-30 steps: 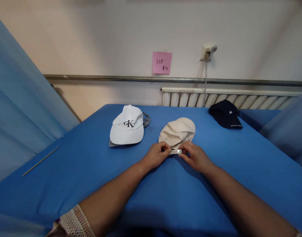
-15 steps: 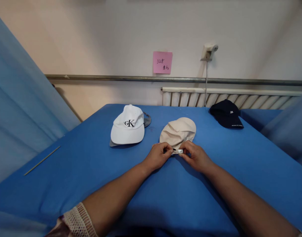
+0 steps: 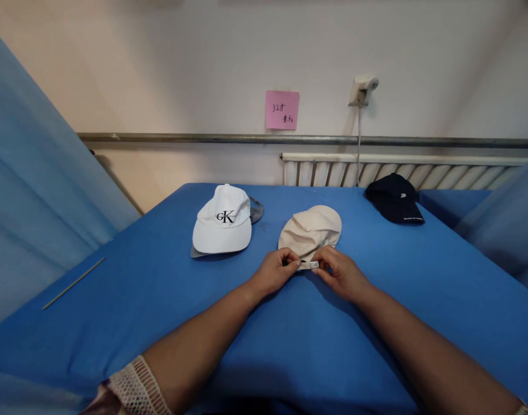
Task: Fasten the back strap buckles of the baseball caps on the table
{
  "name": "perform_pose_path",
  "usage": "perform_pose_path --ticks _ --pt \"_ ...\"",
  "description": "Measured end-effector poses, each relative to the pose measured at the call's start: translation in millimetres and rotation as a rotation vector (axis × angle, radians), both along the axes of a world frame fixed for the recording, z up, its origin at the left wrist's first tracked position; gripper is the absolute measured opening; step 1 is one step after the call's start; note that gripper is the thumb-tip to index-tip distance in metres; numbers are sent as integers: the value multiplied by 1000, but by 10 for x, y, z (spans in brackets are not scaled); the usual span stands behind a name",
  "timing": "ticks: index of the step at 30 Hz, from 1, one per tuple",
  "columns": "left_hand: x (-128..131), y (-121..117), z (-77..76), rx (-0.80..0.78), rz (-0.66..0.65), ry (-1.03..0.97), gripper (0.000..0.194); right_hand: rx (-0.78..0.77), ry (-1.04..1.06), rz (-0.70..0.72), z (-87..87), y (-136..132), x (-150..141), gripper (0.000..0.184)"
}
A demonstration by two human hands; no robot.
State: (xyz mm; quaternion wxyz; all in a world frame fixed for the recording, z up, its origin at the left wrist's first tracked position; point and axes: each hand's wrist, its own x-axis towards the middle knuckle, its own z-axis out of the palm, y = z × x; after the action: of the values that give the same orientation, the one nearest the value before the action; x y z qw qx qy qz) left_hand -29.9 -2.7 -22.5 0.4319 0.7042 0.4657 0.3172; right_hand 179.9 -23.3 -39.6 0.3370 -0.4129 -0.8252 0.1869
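Your left hand point(image 3: 275, 270) pinches one side of the back strap point(image 3: 305, 266) between thumb and fingers; your right hand point(image 3: 342, 274) pinches the other side, at a small pale piece point(image 3: 315, 265) (buckle or tag, too small to tell). Both grips are fingertip-only, probably because the strap is narrow and a full fist would hide it. The two pinches sit close together, a short stretch of strap showing between.

The beige cap point(image 3: 311, 227) lies on the blue cover point(image 3: 268, 346) right in front of you, strap end toward you, likely so both hands reach it evenly. Its crown is slumped and creased; soft cloth, nobody holding it up.

Left of it, the white cap point(image 3: 223, 222) sits over a grey cap point(image 3: 256, 212), whose edge peeks out below and at the right; stacking presumably saves room. The dark cap point(image 3: 393, 199) is well apart, near the far right corner, out of your hands' way. A thin stick point(image 3: 74, 283) lies near the left edge, touching none of the caps.
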Motion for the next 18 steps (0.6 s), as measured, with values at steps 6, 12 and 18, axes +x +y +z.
perform_pose_path --ticks 6,12,18 --pt "12 -35 34 35 -2 14 19 -2 21 4 -23 10 0 13" --pt "3 -30 21 39 -31 28 19 27 48 -18 -7 13 -1 14" --pt "2 -18 -5 37 -34 34 18 30 20 -29 2 4 5 14"
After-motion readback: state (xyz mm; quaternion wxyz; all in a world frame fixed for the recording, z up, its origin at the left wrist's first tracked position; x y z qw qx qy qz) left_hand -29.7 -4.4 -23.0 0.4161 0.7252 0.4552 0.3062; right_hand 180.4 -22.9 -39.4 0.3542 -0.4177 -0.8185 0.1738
